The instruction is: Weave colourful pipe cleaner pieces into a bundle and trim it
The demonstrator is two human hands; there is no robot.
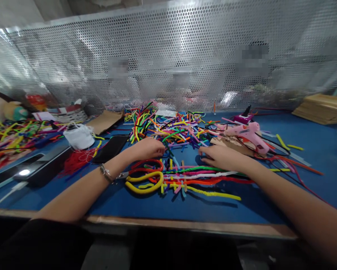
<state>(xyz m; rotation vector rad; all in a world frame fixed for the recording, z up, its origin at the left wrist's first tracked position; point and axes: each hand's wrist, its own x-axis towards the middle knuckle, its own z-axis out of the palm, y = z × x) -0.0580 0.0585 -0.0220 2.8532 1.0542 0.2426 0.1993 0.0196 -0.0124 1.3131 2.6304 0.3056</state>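
Woven pipe cleaners [182, 177] run left-right. Left hand [148, 149] beyond them, nearer crossings, curled, can't tell grip; right hand [220, 156] beyond too, fingers parted.

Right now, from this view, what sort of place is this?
Probably a craft workshop: a heap of colourful pipe cleaners, a pink glue gun and scissors with coloured handles suggest it.

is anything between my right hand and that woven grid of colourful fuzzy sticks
Nothing visible blocks your right hand from the multicoloured fuzzy-stick grid; the scissors with red and yellow looped handles lie at its left end, away from that hand.
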